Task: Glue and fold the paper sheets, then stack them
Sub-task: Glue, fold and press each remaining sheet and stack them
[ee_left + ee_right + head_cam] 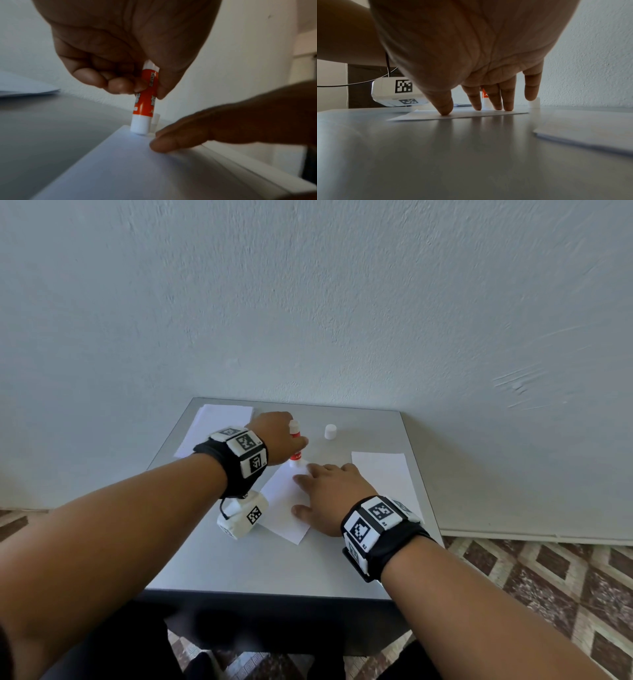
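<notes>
My left hand (279, 436) (130, 86) grips an orange and white glue stick (295, 451) (145, 101) upright, its tip pressed onto the far corner of a white paper sheet (282, 505) (120, 169) in the middle of the table. My right hand (329, 491) (477, 106) lies flat on that sheet (457, 115), straight fingers spread and pressing it down just right of the glue tip. The glue stick's white cap (330, 432) stands apart at the back. More white paper (214, 428) lies at the back left, and another sheet (383, 474) (590, 135) at the right.
A grey table (260, 563) (453, 155) stands against a pale wall (308, 302). A white box with black square markers (243, 517) (397, 92) sits on it, left of the middle sheet, under my left wrist. Patterned floor tiles (548, 594) lie to the right.
</notes>
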